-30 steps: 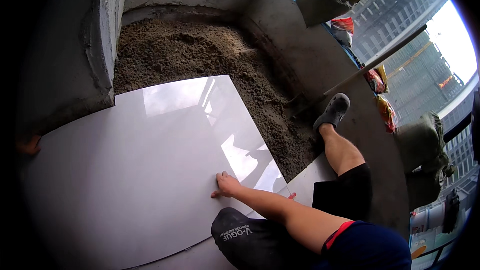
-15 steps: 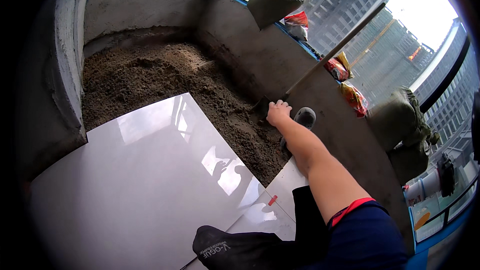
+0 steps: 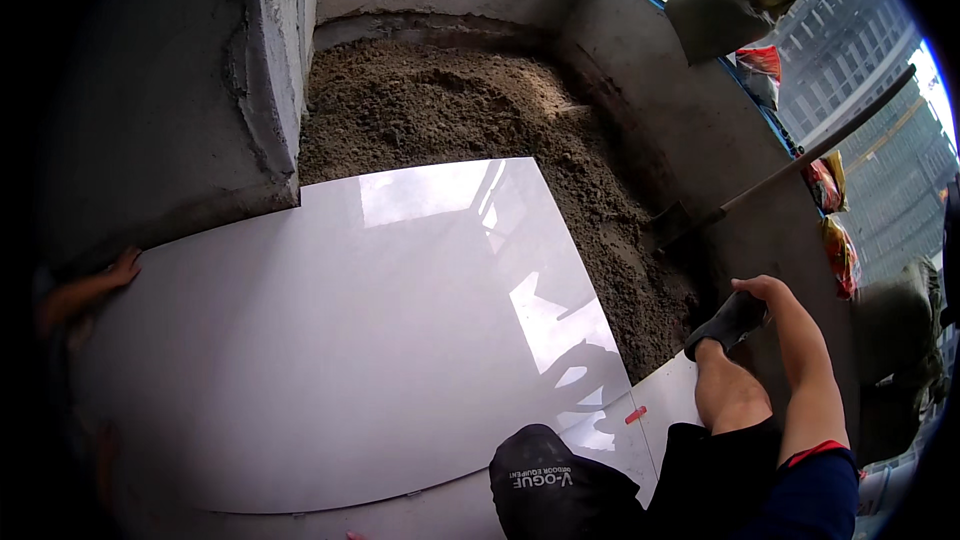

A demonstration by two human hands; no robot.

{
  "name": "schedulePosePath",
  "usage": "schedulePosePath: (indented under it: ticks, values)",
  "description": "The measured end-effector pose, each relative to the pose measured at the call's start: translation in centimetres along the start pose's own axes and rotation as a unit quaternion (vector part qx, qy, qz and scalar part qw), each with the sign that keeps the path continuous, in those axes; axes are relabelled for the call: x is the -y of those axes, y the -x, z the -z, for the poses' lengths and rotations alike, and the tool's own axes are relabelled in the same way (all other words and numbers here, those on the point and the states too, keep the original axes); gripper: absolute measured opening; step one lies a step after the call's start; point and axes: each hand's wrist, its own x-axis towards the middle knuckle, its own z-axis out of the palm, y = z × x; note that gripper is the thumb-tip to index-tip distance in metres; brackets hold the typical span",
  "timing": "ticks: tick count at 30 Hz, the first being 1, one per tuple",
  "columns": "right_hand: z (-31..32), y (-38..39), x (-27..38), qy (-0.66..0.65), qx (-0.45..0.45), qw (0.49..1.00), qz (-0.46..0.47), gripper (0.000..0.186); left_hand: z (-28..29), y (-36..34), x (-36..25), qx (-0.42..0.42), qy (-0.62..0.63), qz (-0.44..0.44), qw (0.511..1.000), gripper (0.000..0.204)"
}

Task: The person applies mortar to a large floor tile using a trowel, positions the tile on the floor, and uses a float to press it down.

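Observation:
My right hand [image 3: 757, 288] is beside my dark clog [image 3: 720, 330]; its fingers are partly hidden, and I cannot tell whether it grips anything. My left hand is not in view. A large glossy white tile [image 3: 340, 330] lies below me, its right edge beside damp grey-brown sand [image 3: 430, 100]. At the far left, another person's hand [image 3: 124, 265] is on the tile's edge. A smaller white tile surface [image 3: 665, 390] with a red clip [image 3: 636, 413] lies by my leg. My black-covered knee [image 3: 545, 480] is at the tile's lower edge.
A concrete pillar [image 3: 190, 100] borders the tile at left. A curved low wall [image 3: 650, 90] with stuffed sacks [image 3: 720, 15] and red bags [image 3: 840, 255] runs below tall windows [image 3: 850, 20]. A long-handled shovel [image 3: 780, 170] leans on this wall, blade in the sand.
My right hand left the big tile, reached toward the shovel and is now lower, by my clog. The other person's hand shows more at the tile's left edge. The view shifted.

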Motion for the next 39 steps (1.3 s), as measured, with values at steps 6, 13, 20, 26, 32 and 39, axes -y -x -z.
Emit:
schedulePosePath:
  ticks: [6, 13, 20, 26, 32, 39]
  values:
    - [-1.8, -2.5, -5.3, -0.025, -0.079, 0.996, 0.032, 0.053, -0.1, 0.9, -0.3, 0.004, -0.010, 0.013, 1.000, 0.052]
    - [-1.9, -1.4, -7.2, -0.016, -0.250, 0.961, 0.117, 0.055, 0.4, 0.9, -0.8, -0.012, -0.008, 0.021, 1.000, 0.052]
    - [3.3, -2.7, -4.7, 0.020, -0.477, 0.853, 0.211, 0.061, 0.3, 0.4, -0.8, -0.019, -0.029, 0.027, 0.999, 0.053]
    - [8.4, -0.8, -4.8, -0.037, -0.623, 0.718, 0.308, 0.060, -0.2, -0.2, -0.8, -0.003, -0.025, 0.001, 1.000, 0.053]
    - [7.4, -2.1, -1.1, 0.013, -0.561, 0.767, 0.311, 0.060, -0.6, 1.7, -0.2, 0.090, 0.040, -0.108, 0.989, 0.053]
    - [0.2, -0.2, -9.2, 0.047, -0.292, 0.923, 0.248, 0.046, -1.3, 2.4, 0.2, 0.117, 0.043, -0.151, 0.981, 0.054]
